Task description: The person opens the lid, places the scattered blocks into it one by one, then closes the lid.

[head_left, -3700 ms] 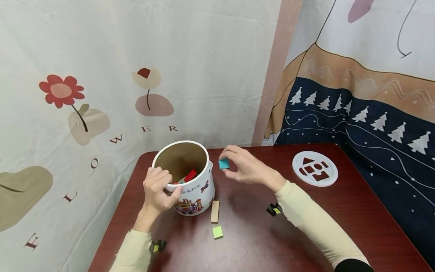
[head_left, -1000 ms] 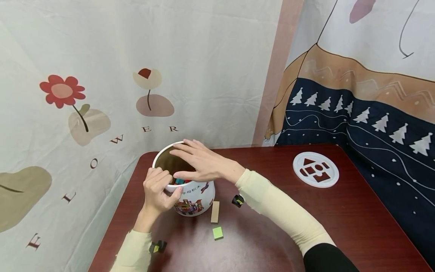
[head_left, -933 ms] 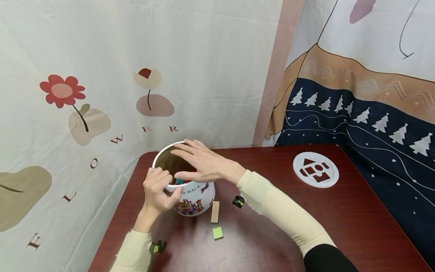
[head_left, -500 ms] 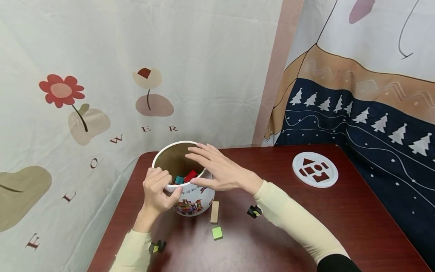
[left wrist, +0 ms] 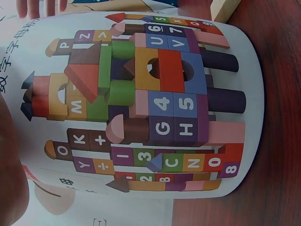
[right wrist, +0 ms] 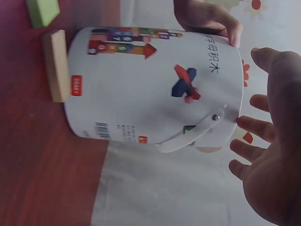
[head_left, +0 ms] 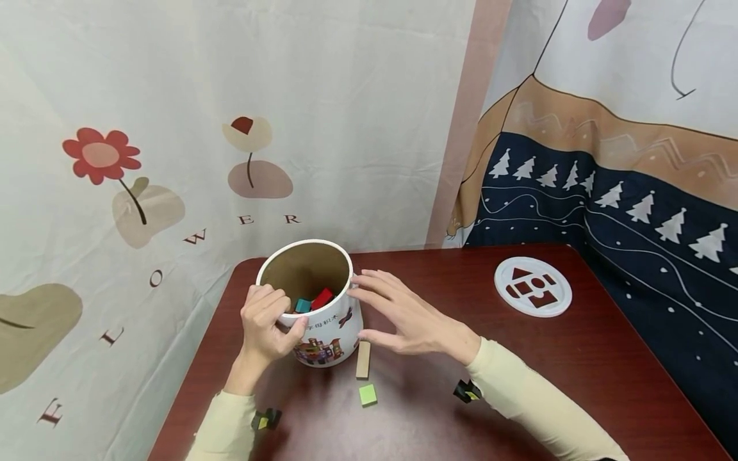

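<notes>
My left hand [head_left: 268, 320] grips the near left rim of a white block bucket [head_left: 331, 331], thumb outside, and the bucket stands on the table. Inside lie a teal block [head_left: 302, 306] and a red block [head_left: 322, 298]; deeper contents are hidden. My right hand [head_left: 409, 317] holds nothing. Its fingers are spread beside the bucket's right side, close to the rim; whether they touch it I cannot tell. In the left wrist view, the bucket's wall [left wrist: 171, 70] shows a printed castle of letter blocks. The right wrist view shows its white handle [right wrist: 193, 134] hanging down.
A plain wooden strip block [head_left: 362, 360] lies at the bucket's foot, with a light green square block [head_left: 368, 395] nearer me. At the right of the dark red table [head_left: 432, 397] lies a white disc [head_left: 556, 296] with shaped cut-outs. Printed curtains [head_left: 369, 128] stand behind.
Earlier my right hand pinched a teal block beside the bucket, then hovered over the opening. A teal block now lies inside, and my right hand has drawn back rightward. The left hand stays put.
</notes>
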